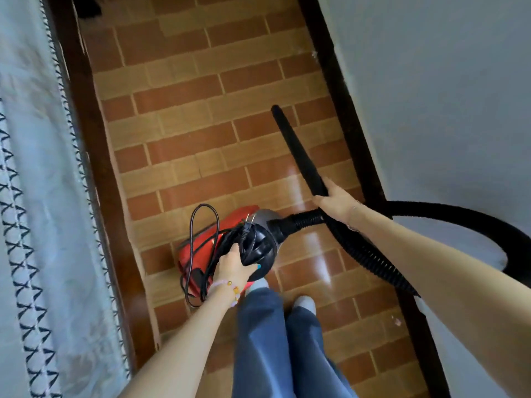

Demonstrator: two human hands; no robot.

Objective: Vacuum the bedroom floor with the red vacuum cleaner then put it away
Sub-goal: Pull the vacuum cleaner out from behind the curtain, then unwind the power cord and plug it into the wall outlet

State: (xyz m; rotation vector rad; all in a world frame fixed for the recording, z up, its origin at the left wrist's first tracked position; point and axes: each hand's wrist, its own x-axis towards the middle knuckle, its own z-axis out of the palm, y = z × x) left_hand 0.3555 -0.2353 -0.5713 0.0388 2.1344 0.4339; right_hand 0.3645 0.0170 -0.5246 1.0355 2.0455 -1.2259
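The red vacuum cleaner [201,251] hangs low over the floor [201,110], just ahead of the person's feet. It seems to be lifted clear of the boards, though the angle from above makes that hard to confirm. The left hand [234,267] is curled round the black handle on its top, and the same grip gathers the bundled black power cord [198,225]. One loop of the cord stands up above the body, and the plug [248,222] rests against the grey front end.

From that front end a ribbed black hose [373,259] runs right, swings out in a wide arc along the wall [445,110] and comes back. The right hand [336,201] is wrapped round the base of the tapered black nozzle [298,156], whose tip points away and slightly left, above the floor.

The floor has a glossy brick pattern in red-brown and tan. A dark skirting [339,96] edges the wall on the right. On the left is a bed with a pale cover [28,196] stitched in black. A beaded bracelet [230,288] circles the left wrist, above blue jeans [267,340] and light socks [306,304].
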